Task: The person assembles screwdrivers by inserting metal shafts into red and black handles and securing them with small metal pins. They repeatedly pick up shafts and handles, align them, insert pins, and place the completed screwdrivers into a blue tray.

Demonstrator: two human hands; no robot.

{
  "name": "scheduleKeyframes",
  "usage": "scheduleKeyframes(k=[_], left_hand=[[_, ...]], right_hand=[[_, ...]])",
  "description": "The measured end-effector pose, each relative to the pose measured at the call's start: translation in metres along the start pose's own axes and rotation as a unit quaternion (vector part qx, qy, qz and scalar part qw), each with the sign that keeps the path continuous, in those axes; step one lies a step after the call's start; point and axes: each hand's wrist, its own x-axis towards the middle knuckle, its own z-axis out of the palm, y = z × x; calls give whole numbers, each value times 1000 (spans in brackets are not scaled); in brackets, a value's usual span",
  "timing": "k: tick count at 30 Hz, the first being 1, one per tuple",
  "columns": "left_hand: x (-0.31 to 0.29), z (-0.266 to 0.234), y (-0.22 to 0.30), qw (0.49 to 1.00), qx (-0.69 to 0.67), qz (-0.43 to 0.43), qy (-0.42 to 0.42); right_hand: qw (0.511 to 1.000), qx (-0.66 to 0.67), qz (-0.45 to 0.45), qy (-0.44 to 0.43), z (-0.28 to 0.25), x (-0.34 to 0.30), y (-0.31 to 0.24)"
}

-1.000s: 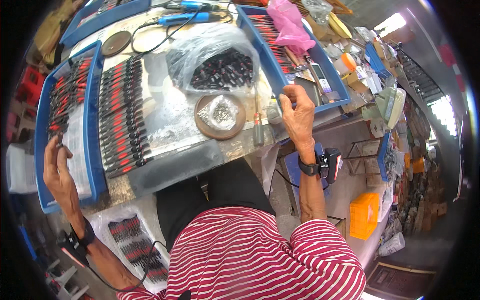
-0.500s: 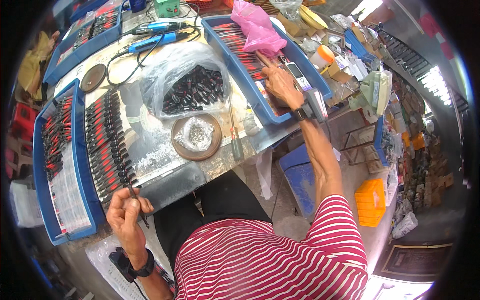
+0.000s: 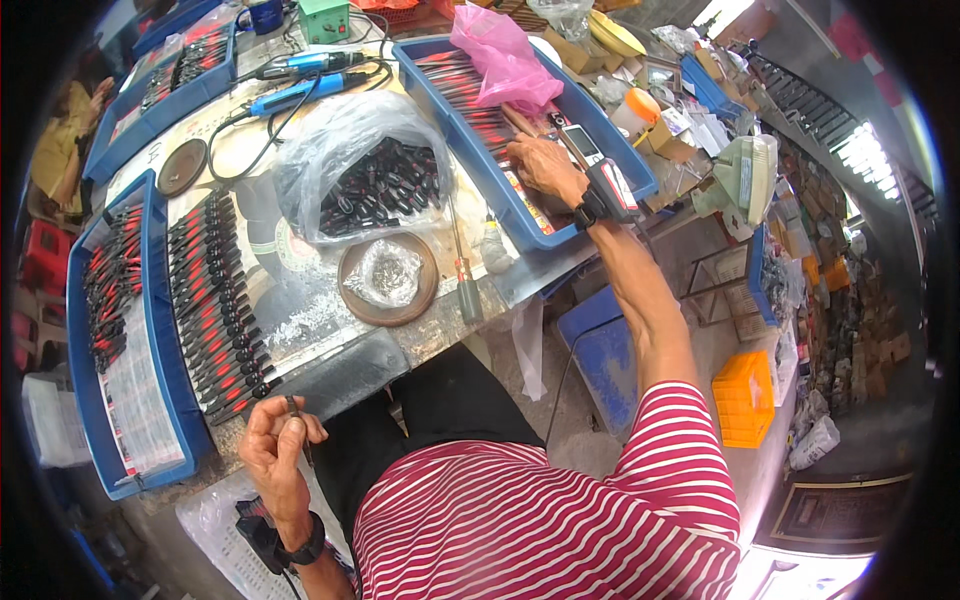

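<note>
Your left hand, front-left of the round brown dish, pinches a slim dark rod in its fingertips; likely light, stiff, best gripped mid-length; your right hand, beyond the dish rightward, has curled fingers; hold indeterminable.

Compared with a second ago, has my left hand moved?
Yes, rightward: your left hand was over the left blue tray; now it is to the right of that tray.
</note>
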Motion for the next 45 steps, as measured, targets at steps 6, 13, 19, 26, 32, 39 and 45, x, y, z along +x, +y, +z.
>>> scheduleKeyframes(k=[6,13,19,26,32,39,45], left_hand=[[-5,-1,1,1000,2,-14,-21],[-8,4,3,1000,-4,-12,-26],[-9,7,0,999,-8,-12,-31],[-12,9,2,999,-27,-16,-31],[-13,14,9,997,-71,3,-27],[-16,26,23,997,-49,41,-53],[-23,44,26,991,73,110,-35]], right_hand=[[996,-56,-12,-67,-4,2,-1],[993,-78,-82,-12,0,3,0],[995,-72,-74,15,3,1,1],[989,-40,-6,141,-13,-3,-10],[944,113,131,281,-59,-1,-44],[933,284,-86,206,-98,-51,-159],[913,303,-235,140,-96,-100,-264]])
